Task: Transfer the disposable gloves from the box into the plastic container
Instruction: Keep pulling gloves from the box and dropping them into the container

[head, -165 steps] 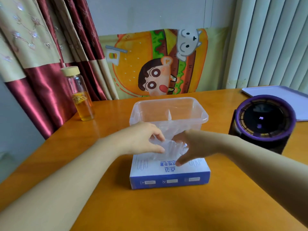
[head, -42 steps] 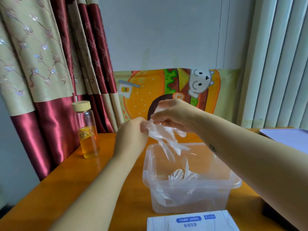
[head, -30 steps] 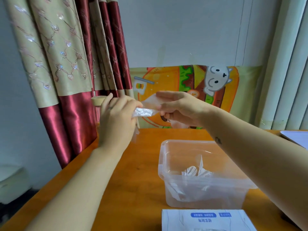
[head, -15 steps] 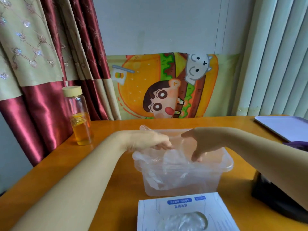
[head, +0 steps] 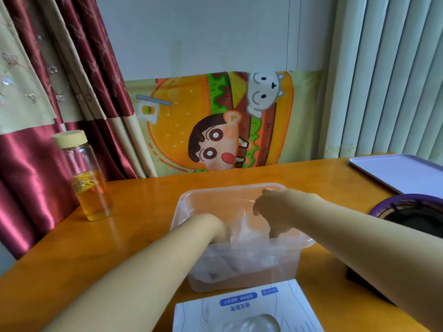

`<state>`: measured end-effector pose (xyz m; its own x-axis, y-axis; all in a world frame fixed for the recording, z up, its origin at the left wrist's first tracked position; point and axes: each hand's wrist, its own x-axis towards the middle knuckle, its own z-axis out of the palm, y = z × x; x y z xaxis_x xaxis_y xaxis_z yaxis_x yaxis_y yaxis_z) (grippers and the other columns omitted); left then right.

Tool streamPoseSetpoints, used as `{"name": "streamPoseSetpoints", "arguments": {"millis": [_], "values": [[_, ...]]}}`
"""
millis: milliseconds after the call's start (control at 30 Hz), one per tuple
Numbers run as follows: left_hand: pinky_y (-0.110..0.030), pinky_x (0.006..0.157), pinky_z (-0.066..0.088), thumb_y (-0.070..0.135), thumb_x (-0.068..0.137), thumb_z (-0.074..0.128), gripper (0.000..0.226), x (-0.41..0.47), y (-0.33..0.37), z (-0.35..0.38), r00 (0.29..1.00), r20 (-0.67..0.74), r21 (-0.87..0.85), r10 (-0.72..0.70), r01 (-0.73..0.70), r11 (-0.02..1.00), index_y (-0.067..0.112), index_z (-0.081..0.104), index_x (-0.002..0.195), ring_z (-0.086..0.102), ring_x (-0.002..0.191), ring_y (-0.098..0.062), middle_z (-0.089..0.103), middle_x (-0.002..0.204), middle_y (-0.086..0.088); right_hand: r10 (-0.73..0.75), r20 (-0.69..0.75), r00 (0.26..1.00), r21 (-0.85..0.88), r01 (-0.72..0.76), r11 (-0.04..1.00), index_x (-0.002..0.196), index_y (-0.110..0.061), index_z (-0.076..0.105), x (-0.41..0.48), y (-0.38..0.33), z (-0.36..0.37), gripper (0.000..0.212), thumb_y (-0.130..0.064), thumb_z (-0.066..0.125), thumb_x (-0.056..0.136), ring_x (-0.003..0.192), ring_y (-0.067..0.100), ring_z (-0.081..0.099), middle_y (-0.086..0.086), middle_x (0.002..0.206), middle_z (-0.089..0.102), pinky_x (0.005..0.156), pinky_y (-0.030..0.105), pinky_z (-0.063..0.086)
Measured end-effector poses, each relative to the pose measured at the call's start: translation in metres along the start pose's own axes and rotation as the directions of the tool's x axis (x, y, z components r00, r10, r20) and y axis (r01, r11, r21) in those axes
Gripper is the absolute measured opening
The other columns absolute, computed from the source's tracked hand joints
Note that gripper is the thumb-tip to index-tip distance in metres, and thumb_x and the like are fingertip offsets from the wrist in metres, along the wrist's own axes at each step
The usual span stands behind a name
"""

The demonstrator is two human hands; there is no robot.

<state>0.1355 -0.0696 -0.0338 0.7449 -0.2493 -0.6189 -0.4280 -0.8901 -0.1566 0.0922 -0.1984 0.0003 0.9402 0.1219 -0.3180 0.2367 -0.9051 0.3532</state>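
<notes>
The clear plastic container (head: 215, 191) stands mid-table with crumpled transparent gloves (head: 242, 255) piled inside. My left hand (head: 215, 230) is sunk into the container's near left side, its fingers hidden by the wall and the film. My right hand (head: 273, 212) reaches in from the right with its fingers pointing down into the pile. A peak of glove film stands up between its thumb and fingers. The white and blue glove box (head: 242, 307) lies in front of the container. More gloves show through its oval opening (head: 251, 325).
A glass bottle (head: 88, 178) with amber liquid and a cream lid stands at the left near the curtain. At the right sit a purple-rimmed black device (head: 412, 212) and, behind it, a lilac tray (head: 402, 173). A cartoon mat leans against the wall.
Both hands brought a glove down from in front of the wall into the container. Over the last half second they sank deeper into the pile.
</notes>
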Motion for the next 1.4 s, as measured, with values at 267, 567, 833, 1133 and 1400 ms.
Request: {"name": "streamPoseSetpoints", "arguments": {"millis": [267,567,833,1133,1400], "values": [[-0.037,0.108,0.030,0.025,0.104,0.035,0.046,0.005,-0.003,0.002,0.999,-0.037,0.009,0.032,-0.032,0.999,0.013,0.032,0.149,0.035,0.136,-0.028,0.031,0.152,-0.010,-0.067,0.257,0.964,0.155,0.028,0.987,0.115,-0.004,0.057,0.020,-0.016,0.005,0.047,-0.042,0.063,0.087,0.068,0.016,0.054,0.004,0.098,0.061,0.075,0.028,0.049],[-0.028,0.090,0.051,0.020,0.097,0.050,0.041,-0.022,-0.023,-0.006,0.966,-0.206,-0.146,0.154,-0.186,0.972,0.016,0.051,0.138,0.060,0.109,-0.018,0.057,0.135,-0.002,-0.109,0.142,0.984,0.350,0.054,0.935,0.136,-0.006,0.047,0.006,-0.002,0.002,0.059,-0.030,0.067,0.086,0.092,0.022,0.065,0.010,0.129,0.058,0.079,0.030,0.055],[-0.017,0.063,0.054,0.018,0.094,0.058,0.028,-0.104,-0.050,0.010,0.681,-0.727,-0.387,0.087,-0.511,0.768,0.021,0.062,0.121,0.068,0.082,-0.011,0.067,0.100,0.006,-0.139,-0.507,0.851,0.492,0.417,0.764,0.092,-0.022,0.072,-0.088,-0.021,-0.023,0.008,-0.021,0.068,0.085,0.065,-0.002,0.063,-0.013,0.075,0.069,0.062,0.006,0.047],[-0.014,0.096,0.038,0.048,0.081,0.069,0.067,-0.138,-0.019,0.109,0.823,-0.476,-0.267,0.311,-0.472,0.840,0.036,0.040,0.140,0.048,0.116,0.005,0.048,0.136,0.017,-0.308,-0.291,0.906,0.431,0.411,0.803,0.116,-0.029,0.066,-0.105,-0.067,0.056,0.029,-0.028,0.066,0.087,0.071,-0.006,0.047,-0.021,0.090,0.050,0.061,0.002,0.035],[-0.024,0.111,0.026,0.060,0.075,0.069,0.099,-0.121,-0.016,0.126,0.881,-0.341,-0.218,0.327,-0.413,0.884,0.027,0.016,0.152,0.026,0.139,-0.009,0.021,0.156,0.013,-0.226,-0.484,0.845,0.434,0.456,0.777,0.095,-0.019,0.070,-0.104,-0.076,0.065,0.012,-0.024,0.060,0.091,0.079,0.013,0.055,-0.011,0.093,0.050,0.071,0.027,0.047]]}}
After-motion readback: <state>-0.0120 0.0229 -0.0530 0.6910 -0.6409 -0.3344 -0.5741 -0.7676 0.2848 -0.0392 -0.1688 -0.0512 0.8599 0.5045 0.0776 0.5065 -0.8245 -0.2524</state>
